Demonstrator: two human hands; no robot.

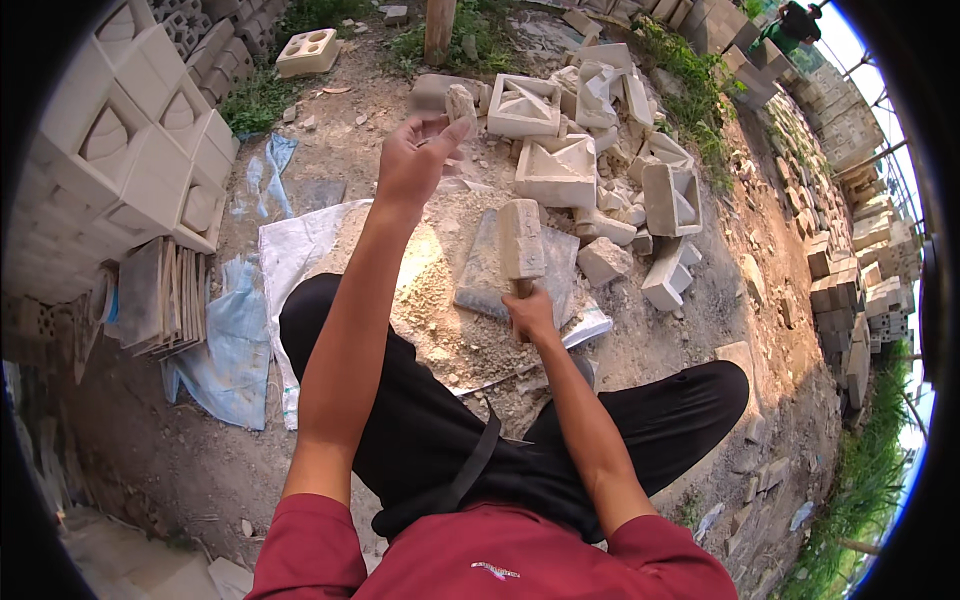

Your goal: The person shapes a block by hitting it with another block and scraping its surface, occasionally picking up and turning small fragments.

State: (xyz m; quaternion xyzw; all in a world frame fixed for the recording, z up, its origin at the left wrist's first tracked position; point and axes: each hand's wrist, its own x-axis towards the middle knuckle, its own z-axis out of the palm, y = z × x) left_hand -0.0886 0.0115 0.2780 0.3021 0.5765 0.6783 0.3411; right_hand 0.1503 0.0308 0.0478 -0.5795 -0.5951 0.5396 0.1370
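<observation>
Concrete blocks (556, 172), broken, beside a hammer (521, 240)

In the head view, the right hand (530, 312) is closed firmly around the wooden handle of this hammer. Its thick head, covered with pale dust, points away from the body, above a flat grey slab (480, 268); whether the head touches the slab, I cannot tell. The left hand (418, 155) is stretched farther forward, with the fingers bent and a little blurred. One rough lump (461, 105) shows just beside its thumb, but I cannot tell if the hand is gripping it.

Between the black trousers (440, 440), with the knees bent wide apart, and the slab lies a heap of crumbs (425, 320), spread over a white sheet (290, 250). The broken blocks form a pile to the right of the left hand and beyond the slab; some have kept their square walls, others are only pieces.

On the left side stand pale blocks in a tall stack (135, 145), and near its foot a row of thin boards (170, 305) leans together. Next to the boards lies a wrinkled blue sheet (235, 335). Farther away are one block with round holes (308, 52) and a wooden post (438, 30). Along the right edge, grass (860, 510) grows, and at the top right another person (792, 28), small, is partly visible.
</observation>
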